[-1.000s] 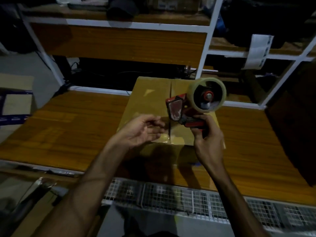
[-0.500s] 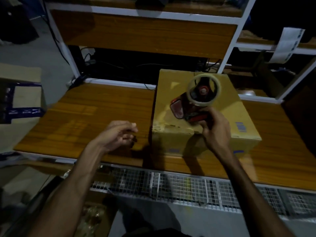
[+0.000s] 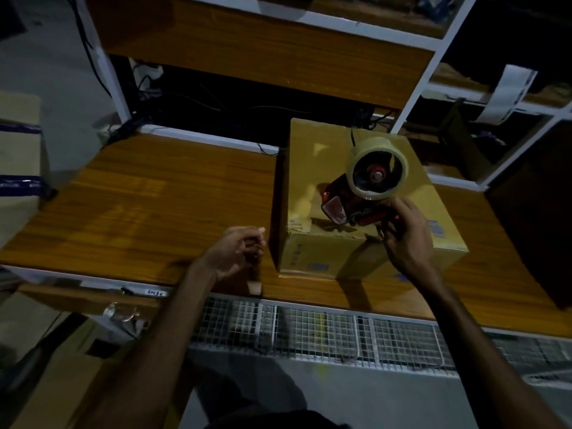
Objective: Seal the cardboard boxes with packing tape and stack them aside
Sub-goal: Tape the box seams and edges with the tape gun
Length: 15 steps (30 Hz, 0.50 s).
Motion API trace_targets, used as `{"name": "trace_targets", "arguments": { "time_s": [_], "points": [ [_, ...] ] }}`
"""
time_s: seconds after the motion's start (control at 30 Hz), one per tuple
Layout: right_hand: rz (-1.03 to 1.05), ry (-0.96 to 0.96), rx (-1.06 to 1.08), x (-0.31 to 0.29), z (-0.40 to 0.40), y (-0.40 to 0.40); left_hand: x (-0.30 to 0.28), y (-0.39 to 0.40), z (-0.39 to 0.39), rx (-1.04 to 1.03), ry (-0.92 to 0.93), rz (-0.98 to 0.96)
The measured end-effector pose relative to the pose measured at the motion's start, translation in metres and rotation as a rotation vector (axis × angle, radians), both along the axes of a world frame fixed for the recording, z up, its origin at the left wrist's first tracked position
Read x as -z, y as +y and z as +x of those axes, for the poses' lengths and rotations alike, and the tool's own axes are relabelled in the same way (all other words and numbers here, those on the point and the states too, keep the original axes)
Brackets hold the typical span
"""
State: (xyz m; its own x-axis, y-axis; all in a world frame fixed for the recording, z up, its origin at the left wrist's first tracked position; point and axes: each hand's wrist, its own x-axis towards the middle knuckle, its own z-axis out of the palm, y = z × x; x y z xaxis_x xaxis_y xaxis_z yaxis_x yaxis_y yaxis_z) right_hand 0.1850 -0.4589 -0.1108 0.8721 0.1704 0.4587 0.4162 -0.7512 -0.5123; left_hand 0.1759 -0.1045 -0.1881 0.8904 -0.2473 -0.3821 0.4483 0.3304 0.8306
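The cardboard box (image 3: 356, 193), right of centre, is judged stiff yet light, best gripped at opposite sides; the tape dispenser (image 3: 363, 193) is gripped by the right hand (image 3: 405, 233), while the left hand (image 3: 236, 250) is loosely curled, empty.

I see a yellow-brown box (image 3: 312, 181) with small blue print, a red dispenser (image 3: 356, 209) carrying a pale yellowish tape roll (image 3: 379, 168), an orange-brown wood-grain table (image 3: 154, 205), white shelf frames (image 3: 411, 97) and white wire mesh (image 3: 309, 329).
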Motion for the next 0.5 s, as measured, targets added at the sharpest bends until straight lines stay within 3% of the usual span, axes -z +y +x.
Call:
{"name": "trace_targets", "arguments": {
  "time_s": [0.23, 0.5],
  "points": [
    [-0.019, 0.050, -0.017, 0.007, -0.008, -0.003, 0.027, -0.019, -0.002, 0.098, 0.051, 0.006],
    [-0.013, 0.058, -0.031, 0.009, -0.008, -0.005, 0.039, -0.045, 0.001, 0.037, 0.081, 0.086]
  ]
}}
